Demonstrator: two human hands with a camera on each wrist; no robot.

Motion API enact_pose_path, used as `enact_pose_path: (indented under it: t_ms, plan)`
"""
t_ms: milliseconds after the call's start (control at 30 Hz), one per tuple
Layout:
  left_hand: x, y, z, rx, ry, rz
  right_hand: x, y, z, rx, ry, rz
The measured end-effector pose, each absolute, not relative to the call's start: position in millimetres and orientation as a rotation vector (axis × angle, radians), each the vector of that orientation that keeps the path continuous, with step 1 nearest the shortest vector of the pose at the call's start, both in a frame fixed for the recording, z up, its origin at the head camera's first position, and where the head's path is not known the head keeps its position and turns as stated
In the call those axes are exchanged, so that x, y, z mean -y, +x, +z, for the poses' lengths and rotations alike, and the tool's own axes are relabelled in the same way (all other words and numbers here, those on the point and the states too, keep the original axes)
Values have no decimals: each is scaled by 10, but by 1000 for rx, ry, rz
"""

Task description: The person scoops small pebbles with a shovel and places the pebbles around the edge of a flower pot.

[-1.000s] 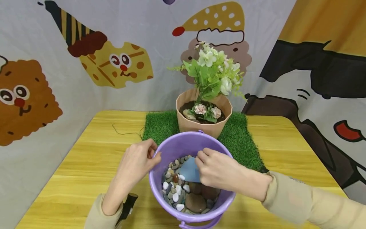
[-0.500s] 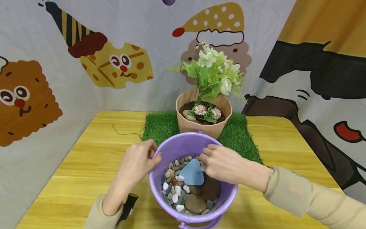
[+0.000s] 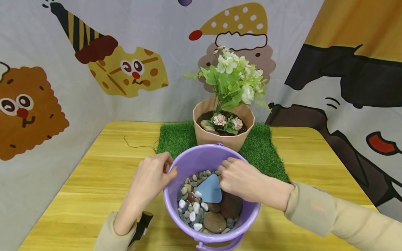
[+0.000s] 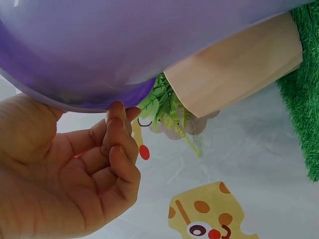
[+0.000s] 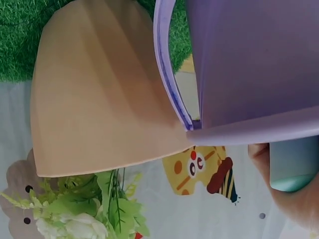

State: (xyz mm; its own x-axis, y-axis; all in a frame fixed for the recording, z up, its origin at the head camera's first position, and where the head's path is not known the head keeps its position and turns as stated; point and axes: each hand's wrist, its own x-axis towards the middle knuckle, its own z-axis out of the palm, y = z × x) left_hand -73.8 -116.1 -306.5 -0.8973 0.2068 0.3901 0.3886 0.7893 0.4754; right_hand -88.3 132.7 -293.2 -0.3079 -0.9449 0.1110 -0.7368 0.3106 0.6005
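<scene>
A purple bucket [image 3: 204,158] stands on the table, with grey and white pebbles [image 3: 192,216] and larger brown stones [image 3: 215,222] at its bottom. Its left rim is pinched by my left hand [image 3: 150,177]; the left wrist view shows the curled fingers [image 4: 122,137] against the rim's outer edge. Over the bucket's right side, my right hand [image 3: 242,177] grips a small blue shovel [image 3: 209,190]. The blade lies on or just above the pebbles; contact is unclear. In the right wrist view the handle [image 5: 294,164] pokes out past the rim, held in the hand.
Behind the bucket, a peach flowerpot [image 3: 223,141] with soil and white flowers [image 3: 227,64] stands on a green artificial grass mat [image 3: 262,153]. A thin dark wire [image 3: 138,146] lies left of the mat. A printed cloth [image 3: 176,42] hangs behind the wooden table [image 3: 91,174].
My right hand has shifted slightly back, and the shovel's blade has turned so more of its face and lower edge shows. The left hand has stayed at the rim.
</scene>
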Motion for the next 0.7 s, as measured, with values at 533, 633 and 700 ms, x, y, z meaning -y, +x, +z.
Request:
enact_pose_path:
  t_ms: [533,633,700]
  plan:
    - [1163,-734,-3095,2648,-449,-827,-1372,-991,-2991,2147,1566,-595]
    - [1161,-736,-3095,2659,-426,-858,-1385,-1010,-2992,2118,1579,-580]
    - [1160,-739,-3096,2673,-404,-871,-1392,-1019,-2993,2112,1582,-564]
